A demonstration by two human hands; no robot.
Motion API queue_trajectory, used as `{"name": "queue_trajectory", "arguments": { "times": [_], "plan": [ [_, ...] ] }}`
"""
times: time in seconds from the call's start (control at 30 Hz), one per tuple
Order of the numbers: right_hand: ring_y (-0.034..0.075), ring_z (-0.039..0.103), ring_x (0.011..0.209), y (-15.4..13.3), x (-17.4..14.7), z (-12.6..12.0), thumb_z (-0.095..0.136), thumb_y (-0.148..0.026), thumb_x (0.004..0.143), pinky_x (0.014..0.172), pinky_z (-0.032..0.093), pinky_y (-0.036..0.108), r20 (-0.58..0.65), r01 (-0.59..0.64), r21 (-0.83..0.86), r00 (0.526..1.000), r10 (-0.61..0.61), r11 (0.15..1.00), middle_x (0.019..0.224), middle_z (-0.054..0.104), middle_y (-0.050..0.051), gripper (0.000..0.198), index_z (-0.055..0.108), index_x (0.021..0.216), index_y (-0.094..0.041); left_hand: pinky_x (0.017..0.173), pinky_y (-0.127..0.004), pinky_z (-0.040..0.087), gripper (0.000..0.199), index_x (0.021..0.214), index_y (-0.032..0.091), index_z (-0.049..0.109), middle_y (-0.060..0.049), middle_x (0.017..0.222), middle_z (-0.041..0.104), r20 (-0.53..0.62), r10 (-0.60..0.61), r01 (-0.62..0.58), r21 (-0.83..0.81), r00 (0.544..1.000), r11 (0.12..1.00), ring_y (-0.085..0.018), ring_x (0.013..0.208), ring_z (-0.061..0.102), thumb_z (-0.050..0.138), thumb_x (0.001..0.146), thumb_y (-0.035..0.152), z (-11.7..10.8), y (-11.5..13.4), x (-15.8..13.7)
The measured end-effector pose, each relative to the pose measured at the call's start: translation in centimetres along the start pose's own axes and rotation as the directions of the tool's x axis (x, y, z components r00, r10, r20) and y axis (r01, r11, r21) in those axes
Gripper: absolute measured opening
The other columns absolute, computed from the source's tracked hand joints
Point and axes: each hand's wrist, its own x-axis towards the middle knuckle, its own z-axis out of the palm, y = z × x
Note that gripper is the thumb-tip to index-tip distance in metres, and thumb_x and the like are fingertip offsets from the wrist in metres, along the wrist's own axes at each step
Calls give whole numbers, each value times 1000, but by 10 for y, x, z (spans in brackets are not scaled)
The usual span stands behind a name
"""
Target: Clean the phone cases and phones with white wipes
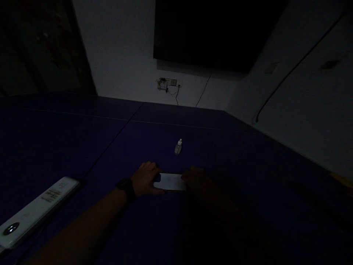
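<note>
A phone (pixel 172 182) with a pale surface lies level low in the centre, a dark patch at its left end. My left hand (pixel 145 179), a dark watch (pixel 126 187) on its wrist, holds that left end between thumb and fingers. The right end is gripped by my right hand (pixel 196 178), which is in deep shadow, so its fingers show only in part. Just beyond the phone stands a small clear bottle (pixel 178 148) with a white cap, touched by neither hand.
The dark blue floor-like surface (pixel 154 140) has seam lines. A long white power strip (pixel 41 208) lies at the left. On the back wall are a large dark screen (pixel 212 33) and sockets with cables (pixel 169 83). A cable (pixel 292 70) runs down the right wall. Light is very dim.
</note>
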Motion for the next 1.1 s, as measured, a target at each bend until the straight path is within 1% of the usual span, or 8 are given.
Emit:
{"name": "queue_trajectory", "arguments": {
  "times": [0.13, 0.27, 0.43, 0.57, 0.73, 0.8, 0.93, 1.1],
  "plan": [
    [25, 65, 98, -7, 3, 7, 53, -5, 91, 84, 46, 34, -34, 22, -54, 999, -24, 998, 103, 74, 14, 23, 74, 94, -14, 85, -42, 40, 71, 121, 24, 62, -9, 110, 60, 19, -4, 5, -1, 1000, 1000, -31, 102, 53, 81, 67, 67, -2, 2, 1],
    [25, 64, 98, -14, 3, 8, 52, -4, 91, 87, 46, 35, -74, 17, -50, 997, -21, 999, 104, 73, 15, 24, 74, 94, -15, 86, -42, 40, 72, 122, 24, 61, -9, 111, 60, 29, -16, 17, -6, 999, 1000, -32, 103, 53, 81, 67, 67, -3, 2, 1],
    [25, 63, 99, -20, 6, 10, 49, -3, 93, 87, 46, 35, -75, 17, -23, 997, -18, 1000, 110, 71, 15, 26, 72, 100, -13, 86, -43, 39, 69, 121, 23, 60, -8, 112, 60, 15, 8, -8, -13, 1000, 1000, -31, 102, 53, 77, 70, 68, -2, 1, 0],
    [24, 61, 101, -31, 13, 13, 48, -4, 95, 89, 45, 34, -128, 79, 46, 989, -73, 996, 114, 70, 12, 27, 69, 108, -14, 86, -43, 39, 71, 121, 23, 60, -8, 112, 60, 25, 0, 0, -15, 1000, 1000, -31, 101, 53, 80, 68, 66, -1, 0, 1],
    [23, 60, 98, -46, 20, 13, 49, -11, 99, 84, 47, 35, -192, 141, 81, 974, -124, 987, 113, 69, 11, 23, 67, 113, -14, 86, -42, 39, 70, 119, 24, 60, -8, 111, 61, 8, 5, -5, -8, 1000, 1000, -31, 102, 53, 81, 67, 65, 1, -1, 0],
    [23, 60, 97, -46, 21, 12, 50, -10, 99, 82, 47, 35, -193, 129, 71, 975, -113, 989, 112, 69, 11, 22, 68, 111, -14, 85, -42, 39, 70, 120, 24, 60, -8, 110, 61, -5, 15, -15, -5, 1000, 1000, -30, 101, 54, 79, 68, 66, 1, -1, 0],
    [25, 63, 94, -35, 15, 10, 51, -4, 94, 80, 47, 35, -117, 60, -27, 991, -62, 998, 102, 72, 14, 24, 72, 99, -14, 84, -41, 39, 70, 119, 24, 60, -8, 112, 61, -15, 17, -17, 8, 1000, 1000, -30, 101, 54, 79, 67, 68, 2, -1, 0],
    [27, 65, 94, -22, 7, 10, 51, -3, 91, 82, 47, 37, -128, -15, -94, 992, 2, 995, 96, 73, 16, 25, 74, 93, -14, 84, -41, 39, 70, 119, 24, 61, -8, 111, 61, 6, 8, -8, -1, 1000, 1000, -31, 101, 54, 80, 67, 67, 0, -1, 0]
  ]
}}
